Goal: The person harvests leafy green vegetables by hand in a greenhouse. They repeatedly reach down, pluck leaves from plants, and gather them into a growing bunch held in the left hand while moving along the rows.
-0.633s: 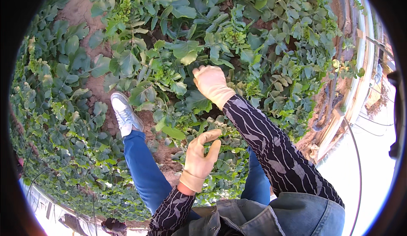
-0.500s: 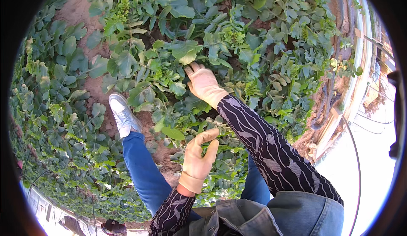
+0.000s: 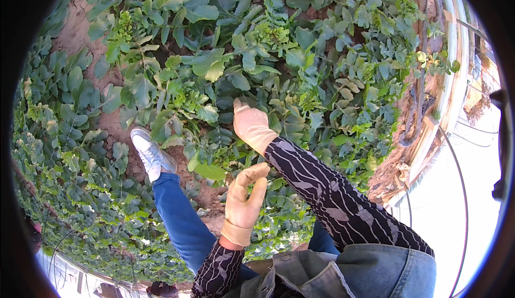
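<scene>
My right hand [image 3: 253, 125], in a pale glove, reaches into the leafy green plants [image 3: 206, 62]. One fingertip points up among the leaves; the other fingers are curled under and hidden from sight. Whether it grips a stem cannot be made out. Nearer my body is my left hand [image 3: 243, 201], also in a pale glove. Its fingers bend over toward the thumb in a loose curve, with a gap showing between them and nothing visible inside. Beside the left hand lies a broad bright-green leaf [image 3: 210, 171].
My white shoe [image 3: 152, 150] stands on bare brown soil [image 3: 110, 124] between the plants. Dense foliage spreads on both sides. A pale border [image 3: 448, 78] curves along the right, with a dark hose or cable [image 3: 412, 124] inside it.
My right hand has drawn back slightly toward my body, and its fingers look more curled. The left hand has shifted a little left. The view has moved slightly.
</scene>
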Tool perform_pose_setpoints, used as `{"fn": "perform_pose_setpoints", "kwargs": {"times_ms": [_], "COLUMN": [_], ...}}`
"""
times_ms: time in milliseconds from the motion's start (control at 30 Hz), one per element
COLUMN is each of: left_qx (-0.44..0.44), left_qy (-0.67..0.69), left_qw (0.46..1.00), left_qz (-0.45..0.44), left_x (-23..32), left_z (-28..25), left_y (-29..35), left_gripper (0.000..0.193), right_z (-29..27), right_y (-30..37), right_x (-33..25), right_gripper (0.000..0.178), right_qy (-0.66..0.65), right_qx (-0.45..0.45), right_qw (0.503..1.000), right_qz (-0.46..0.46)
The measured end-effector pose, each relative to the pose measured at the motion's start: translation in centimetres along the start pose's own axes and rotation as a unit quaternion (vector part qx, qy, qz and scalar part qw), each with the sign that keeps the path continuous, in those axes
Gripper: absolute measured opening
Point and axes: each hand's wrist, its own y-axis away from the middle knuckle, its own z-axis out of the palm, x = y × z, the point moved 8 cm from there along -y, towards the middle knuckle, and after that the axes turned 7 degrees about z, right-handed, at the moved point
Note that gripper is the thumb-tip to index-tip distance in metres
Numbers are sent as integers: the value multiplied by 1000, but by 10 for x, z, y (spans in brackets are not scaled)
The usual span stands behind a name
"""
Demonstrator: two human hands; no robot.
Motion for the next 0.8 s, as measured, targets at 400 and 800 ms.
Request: {"fn": "perform_pose_setpoints", "kwargs": {"times_ms": [400,800], "left_qx": [33,113], "left_qy": [28,-512], "left_qw": [999,842], "left_qz": [-6,127], "left_x": [-5,-13], "left_z": [-5,-52], "left_y": [3,-87], "left_gripper": [25,61], "right_z": [-71,-39], "right_y": [-51,-50], "right_x": [-30,1], "right_gripper": [36,20], "right_qy": [138,311], "right_qx": [174,32], "right_qw": [946,887], "right_qz": [-238,-341]}}
